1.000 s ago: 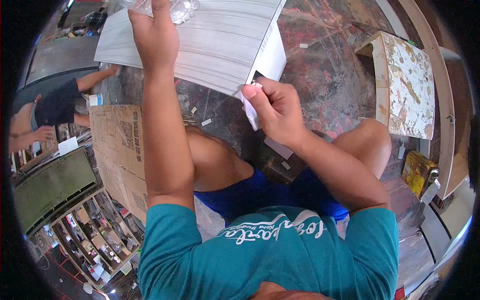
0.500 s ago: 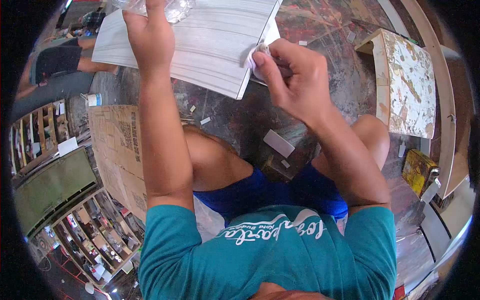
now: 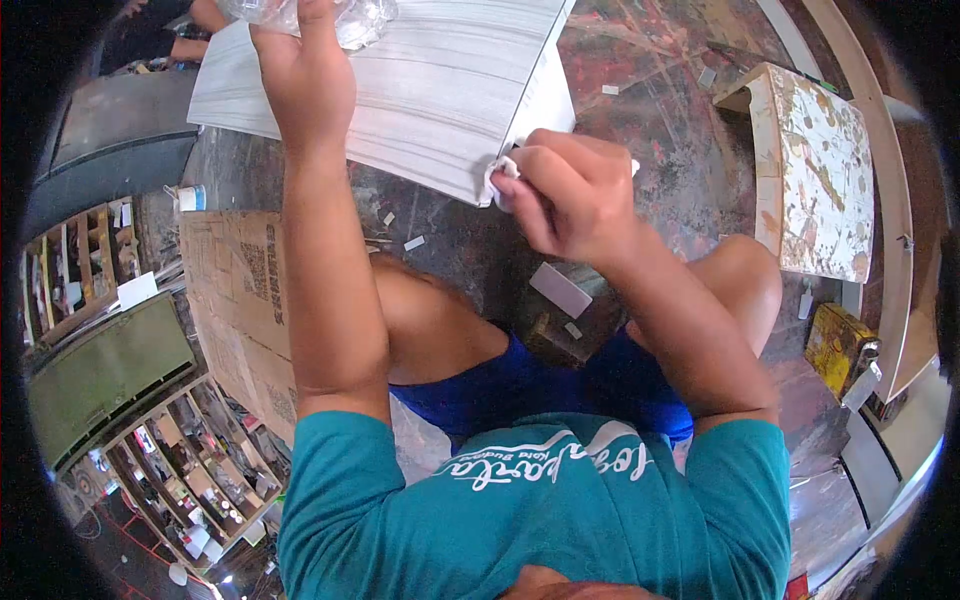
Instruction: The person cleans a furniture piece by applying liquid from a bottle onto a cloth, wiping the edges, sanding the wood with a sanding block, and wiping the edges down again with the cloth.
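A white panel with grey streaks (image 3: 430, 90) lies across the top of the view, its near corner pointing toward me. My right hand (image 3: 575, 195) pinches a crumpled white cloth (image 3: 503, 180) against the edge at that corner. My left hand (image 3: 308, 80) is at the panel's far left part, around a clear plastic container (image 3: 365, 20); its fingertips are cut off by the top of the view. Below the panel's streaked face, a white side (image 3: 548, 95) shows at the right.
A paint-spotted white box (image 3: 820, 175) stands at the right, above a yellow can (image 3: 838, 345). Flattened cardboard (image 3: 235, 290) lies left of my legs. A small grey block (image 3: 561, 291) sits between my knees. Another person's leg (image 3: 190, 48) shows at the upper left.
My right hand moved up along the panel's edge with the cloth, then back down to the near corner. The panel shifted slightly. The other person moved toward the upper left.
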`<state>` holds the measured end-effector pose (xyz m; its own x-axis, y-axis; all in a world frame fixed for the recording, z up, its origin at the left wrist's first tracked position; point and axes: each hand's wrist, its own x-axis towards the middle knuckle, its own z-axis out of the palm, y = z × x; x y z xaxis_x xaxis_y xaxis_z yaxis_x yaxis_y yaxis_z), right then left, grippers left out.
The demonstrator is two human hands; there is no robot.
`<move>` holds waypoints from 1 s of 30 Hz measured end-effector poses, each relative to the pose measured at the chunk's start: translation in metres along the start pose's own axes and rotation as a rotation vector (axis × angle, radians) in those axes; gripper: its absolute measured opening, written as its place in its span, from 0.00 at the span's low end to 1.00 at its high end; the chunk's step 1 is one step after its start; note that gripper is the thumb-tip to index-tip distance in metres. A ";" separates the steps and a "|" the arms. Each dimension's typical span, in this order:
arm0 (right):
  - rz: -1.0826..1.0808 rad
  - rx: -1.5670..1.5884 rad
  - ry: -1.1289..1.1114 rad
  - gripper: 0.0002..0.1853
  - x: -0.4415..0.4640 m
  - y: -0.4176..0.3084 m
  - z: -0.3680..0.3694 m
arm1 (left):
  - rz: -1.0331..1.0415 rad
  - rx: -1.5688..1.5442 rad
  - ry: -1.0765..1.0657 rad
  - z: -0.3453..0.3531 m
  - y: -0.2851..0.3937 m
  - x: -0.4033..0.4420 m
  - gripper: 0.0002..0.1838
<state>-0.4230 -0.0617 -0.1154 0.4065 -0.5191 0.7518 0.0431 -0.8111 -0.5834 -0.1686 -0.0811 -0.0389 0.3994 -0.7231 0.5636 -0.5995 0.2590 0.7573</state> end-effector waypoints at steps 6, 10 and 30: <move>0.104 -0.054 0.018 0.07 0.004 0.004 -0.003 | 0.047 -0.066 -0.008 -0.001 -0.005 0.003 0.25; 0.153 -0.082 0.090 0.07 0.010 0.009 -0.002 | 0.038 -0.125 0.069 0.015 0.005 -0.005 0.26; 0.097 -0.092 0.106 0.10 0.009 0.018 0.002 | 0.052 0.001 -0.018 -0.001 -0.003 0.000 0.25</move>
<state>-0.4170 -0.0799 -0.1198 0.3054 -0.6182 0.7242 -0.0777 -0.7742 -0.6281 -0.1661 -0.0813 -0.0403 0.3551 -0.7201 0.5961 -0.6197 0.2960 0.7268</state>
